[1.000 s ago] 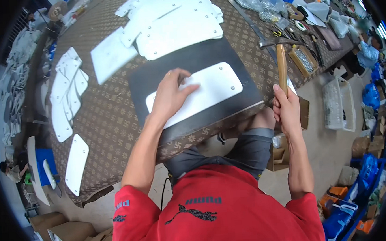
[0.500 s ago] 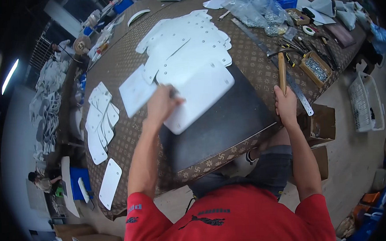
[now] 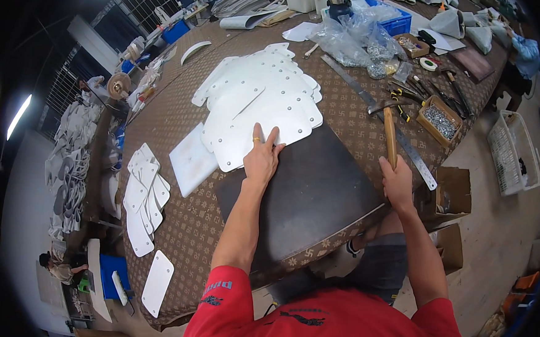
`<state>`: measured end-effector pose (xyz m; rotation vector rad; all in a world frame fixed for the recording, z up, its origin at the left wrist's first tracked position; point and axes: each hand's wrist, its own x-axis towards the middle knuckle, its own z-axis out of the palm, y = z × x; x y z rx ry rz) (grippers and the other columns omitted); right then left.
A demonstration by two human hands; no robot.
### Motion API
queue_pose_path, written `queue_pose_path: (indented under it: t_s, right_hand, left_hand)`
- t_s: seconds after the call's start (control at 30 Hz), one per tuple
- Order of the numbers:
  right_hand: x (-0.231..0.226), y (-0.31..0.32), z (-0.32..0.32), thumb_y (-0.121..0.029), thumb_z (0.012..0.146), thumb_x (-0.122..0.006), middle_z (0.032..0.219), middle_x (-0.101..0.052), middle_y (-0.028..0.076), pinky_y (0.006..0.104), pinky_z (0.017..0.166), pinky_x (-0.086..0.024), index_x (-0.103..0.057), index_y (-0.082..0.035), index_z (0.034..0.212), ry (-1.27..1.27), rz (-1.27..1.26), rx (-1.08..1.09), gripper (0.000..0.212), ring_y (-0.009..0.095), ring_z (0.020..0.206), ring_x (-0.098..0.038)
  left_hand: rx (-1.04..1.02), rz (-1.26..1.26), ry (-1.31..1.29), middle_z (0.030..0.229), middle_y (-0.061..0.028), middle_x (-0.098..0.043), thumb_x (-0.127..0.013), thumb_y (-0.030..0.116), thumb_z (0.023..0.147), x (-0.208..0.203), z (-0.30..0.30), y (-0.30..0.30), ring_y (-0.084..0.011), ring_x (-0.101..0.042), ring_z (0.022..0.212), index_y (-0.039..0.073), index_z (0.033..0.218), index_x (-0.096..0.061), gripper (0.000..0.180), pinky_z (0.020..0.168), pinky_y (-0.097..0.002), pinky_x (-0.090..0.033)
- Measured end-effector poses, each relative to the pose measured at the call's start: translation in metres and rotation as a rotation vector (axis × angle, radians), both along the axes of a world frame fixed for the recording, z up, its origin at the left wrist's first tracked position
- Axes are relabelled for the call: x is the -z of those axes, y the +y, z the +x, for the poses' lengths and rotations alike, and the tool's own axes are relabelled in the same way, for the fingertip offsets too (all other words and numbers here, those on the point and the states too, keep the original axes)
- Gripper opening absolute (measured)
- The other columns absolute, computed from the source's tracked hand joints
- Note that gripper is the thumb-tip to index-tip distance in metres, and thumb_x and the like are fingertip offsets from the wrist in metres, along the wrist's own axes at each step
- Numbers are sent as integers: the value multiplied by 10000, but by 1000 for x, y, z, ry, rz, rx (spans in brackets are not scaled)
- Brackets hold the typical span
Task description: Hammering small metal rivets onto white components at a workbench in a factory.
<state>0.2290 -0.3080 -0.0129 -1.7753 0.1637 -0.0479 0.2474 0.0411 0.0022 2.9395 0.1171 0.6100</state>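
My left hand [image 3: 261, 164] rests on the near edge of a pile of white sheet pieces [image 3: 254, 117], two fingers stretched out over the top piece. Rounded corners and small metal rivets show on these pieces. Directly below the hand lies a dark flat mat [image 3: 312, 197]. A hammer [image 3: 390, 133] is held upright by its wooden handle in my right hand [image 3: 398, 182], with its head over a steel ruler [image 3: 414, 156]. Left of the pile is a plain white slab [image 3: 190, 161], partly under the pieces.
Riveted white pieces [image 3: 143, 201] and a single one [image 3: 158, 283] lie at the table's left. On the right are a box of small metal parts [image 3: 440, 121], hand tools [image 3: 457, 92], plastic bags [image 3: 352, 43] and a blue crate [image 3: 395, 19]. A white basket [image 3: 513, 153] stands on the floor.
My left hand has moved from over the mat to the pile's near edge. The white piece that was under it above the mat now lies on the pile. My right hand still holds the hammer.
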Motion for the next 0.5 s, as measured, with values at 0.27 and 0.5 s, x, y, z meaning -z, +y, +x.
queue_pose_path:
  t_s: [0.27,0.5]
  right_hand:
    - [4,-7,7,-243,1013,-618,592,-416,-52,253,362,-319,-463,-119,833,3,24,-5,268,50,434,-398]
    - [-4,1,7,-247,1008,-624,591,-414,-60,248,348,-308,-474,-122,855,65,93,24,248,51,420,-392]
  left_hand:
    - [-96,-36,23,1542,-223,-387,-687,298,932,-7,48,0,-398,-701,954,246,1365,-559,455,701,-460,-580]
    - [-151,-88,-90,1557,-221,-360,-695,243,918,5,102,35,-412,-680,1022,209,1371,-543,480,782,-499,-566]
